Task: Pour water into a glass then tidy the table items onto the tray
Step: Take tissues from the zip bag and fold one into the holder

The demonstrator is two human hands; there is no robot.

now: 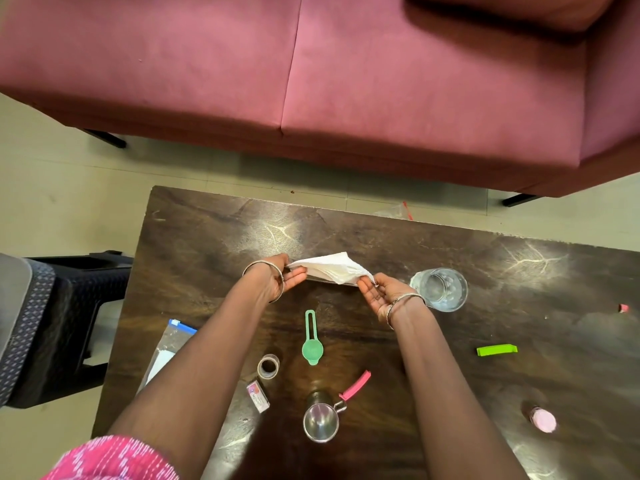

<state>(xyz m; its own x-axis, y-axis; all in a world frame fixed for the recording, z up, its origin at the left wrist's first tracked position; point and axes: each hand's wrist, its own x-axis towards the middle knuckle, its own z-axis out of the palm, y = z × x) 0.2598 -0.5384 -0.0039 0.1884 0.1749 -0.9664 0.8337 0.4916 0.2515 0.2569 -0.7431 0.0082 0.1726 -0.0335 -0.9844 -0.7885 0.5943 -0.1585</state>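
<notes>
Both hands hold the white paper napkin (332,270) just above the far middle of the dark wooden table (207,230). The left hand (275,278) pinches its left edge between thumb and fingers, and the right hand (382,292) pinches its right corner, so the sheet is stretched out flat, I think for laying it down neatly. Under the napkin a thin grey strip (325,280) shows; it may be the edge of the tray, but I cannot tell. The clear drinking glass (439,289), with water in it, stands just beside the right wrist, so the pouring seems done. The steel mug (321,422), green plastic spoon (311,342), pink clip (355,385) and lime-green clip (497,350) lie apart on the table, not yet gathered.
</notes>
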